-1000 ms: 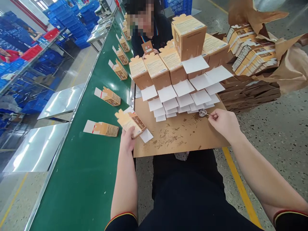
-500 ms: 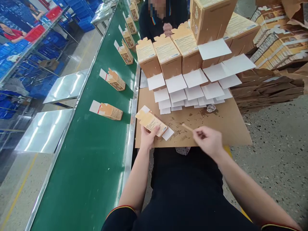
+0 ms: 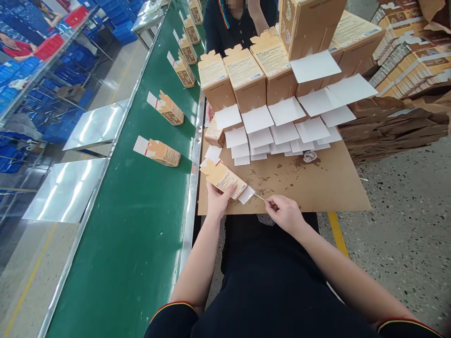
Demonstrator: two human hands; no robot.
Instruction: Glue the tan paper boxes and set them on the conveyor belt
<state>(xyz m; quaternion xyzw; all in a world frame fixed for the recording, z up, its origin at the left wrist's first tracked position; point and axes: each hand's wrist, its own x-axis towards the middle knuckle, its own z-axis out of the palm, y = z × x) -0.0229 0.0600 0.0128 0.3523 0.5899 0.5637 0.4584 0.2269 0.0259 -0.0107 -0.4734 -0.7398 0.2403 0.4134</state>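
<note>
Close work, apparently mid-dab

The right hand [image 3: 284, 213] pinches a thin, pale, wooden-looking stick [image 3: 260, 197] pointing ten o'clock toward a white card flap [image 3: 246, 195]; contact is unclear. The left hand [image 3: 218, 202] has fingers clamped on the tan printed cardboard carton [image 3: 224, 177], flap at its four-o'clock end. Dabbing seems the step; the next move calls for a steady flap. At the right hand's one o'clock sits a clear round dish [image 3: 310, 156], contents indistinct; at twelve, stacked brown cardboard cartons [image 3: 281, 90], insides hidden.
</note>
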